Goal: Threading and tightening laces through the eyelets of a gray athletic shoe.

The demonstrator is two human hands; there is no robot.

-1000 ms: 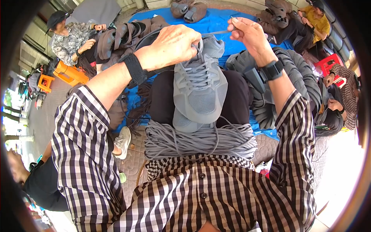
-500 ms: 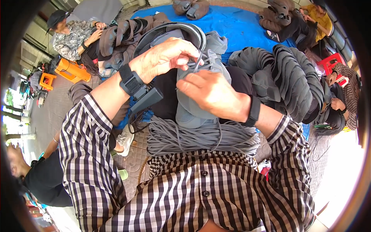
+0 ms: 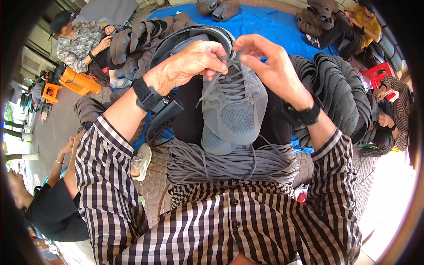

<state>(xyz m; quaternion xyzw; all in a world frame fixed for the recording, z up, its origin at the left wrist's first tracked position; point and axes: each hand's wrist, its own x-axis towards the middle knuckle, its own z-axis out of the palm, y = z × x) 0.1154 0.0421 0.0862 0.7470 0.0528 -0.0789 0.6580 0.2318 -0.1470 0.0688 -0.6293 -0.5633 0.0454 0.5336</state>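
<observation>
A grey mesh sneaker (image 3: 240,117) lies toe toward me over my lap, its grey laces (image 3: 234,90) threaded across the front. Beneath its toe shows a second grey shoe (image 3: 215,143). My left hand (image 3: 194,64) pinches a shoelace at the top of the lacing, on the left; a loose lace end hangs below it. Across from it, my right hand (image 3: 271,62) has thumb and index finger bent close together by the shoe's opening; what they grip is too small to make out. A thick bundle of grey laces (image 3: 229,163) lies across my lap.
Stacked grey shoe uppers (image 3: 338,97) stand to my right, brown ones (image 3: 132,44) at the far left. A blue tarp (image 3: 265,28) covers the ground ahead. Orange stools (image 3: 79,81) and a red stool (image 3: 379,73) stand at the sides. Other people sit on both sides.
My right hand has risen from over the shoe's front to its opening, uncovering the laces and toe. My left hand stays near the top lacing.
</observation>
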